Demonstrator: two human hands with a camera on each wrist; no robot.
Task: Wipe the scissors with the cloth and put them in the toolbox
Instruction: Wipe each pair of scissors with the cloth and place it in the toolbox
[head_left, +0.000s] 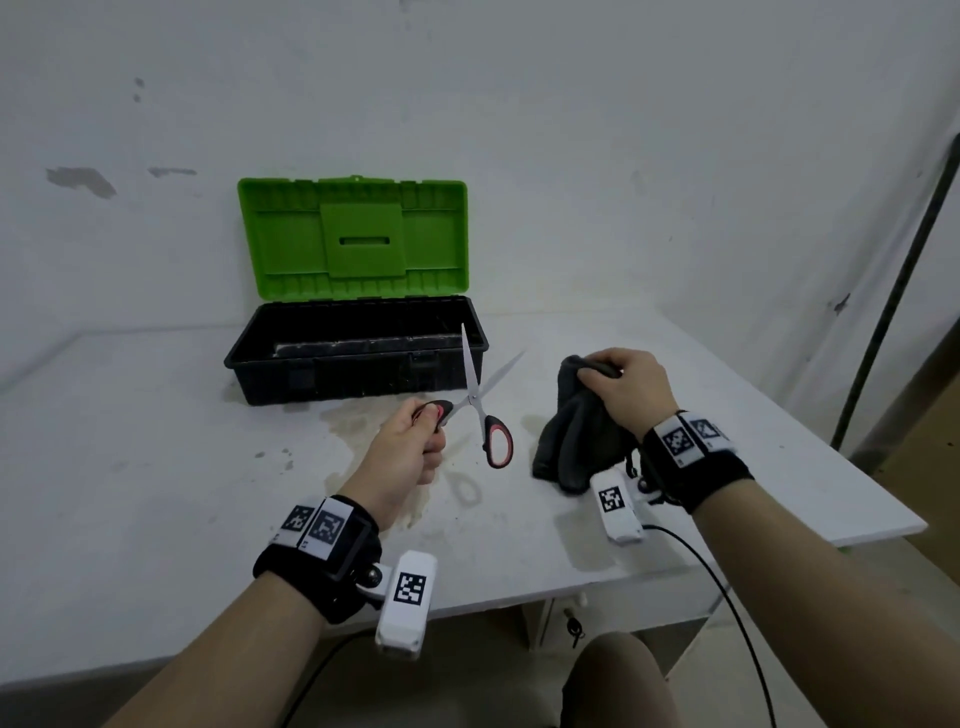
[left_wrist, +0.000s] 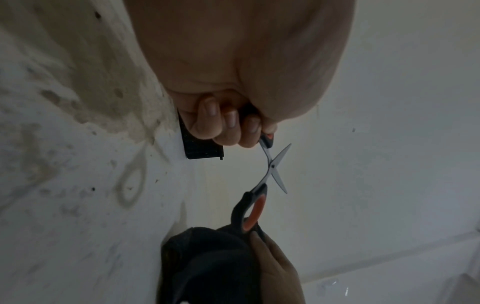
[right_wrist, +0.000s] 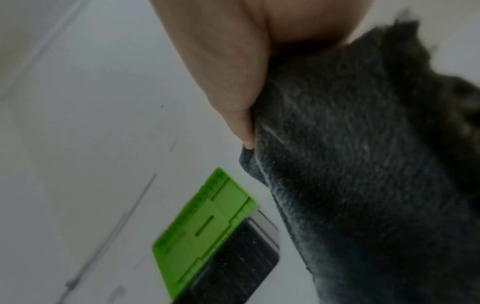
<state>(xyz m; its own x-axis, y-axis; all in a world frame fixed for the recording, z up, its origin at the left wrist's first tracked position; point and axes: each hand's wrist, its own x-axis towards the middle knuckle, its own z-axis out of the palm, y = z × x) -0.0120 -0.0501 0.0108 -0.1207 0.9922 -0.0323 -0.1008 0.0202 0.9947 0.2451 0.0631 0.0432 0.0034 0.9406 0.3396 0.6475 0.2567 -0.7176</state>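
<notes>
While left hand (head_left: 410, 441) grips one handle of scissors (head_left: 480, 405), blades spread wide, held above table (head_left: 156, 467), right hand (head_left: 626, 384) clutches dark cloth (head_left: 576, 441) just beside; toolbox (head_left: 358, 353) behind, green lid (head_left: 353, 239) open.

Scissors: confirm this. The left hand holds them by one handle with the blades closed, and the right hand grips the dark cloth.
Not quite: the scissors have their blades spread open, as the head view shows. The left hand does hold one handle, and the right hand grips the dark cloth.

Open scissors (head_left: 475, 400) aloft, dark cloth (head_left: 576, 436), open toolbox (head_left: 358, 358)
</notes>
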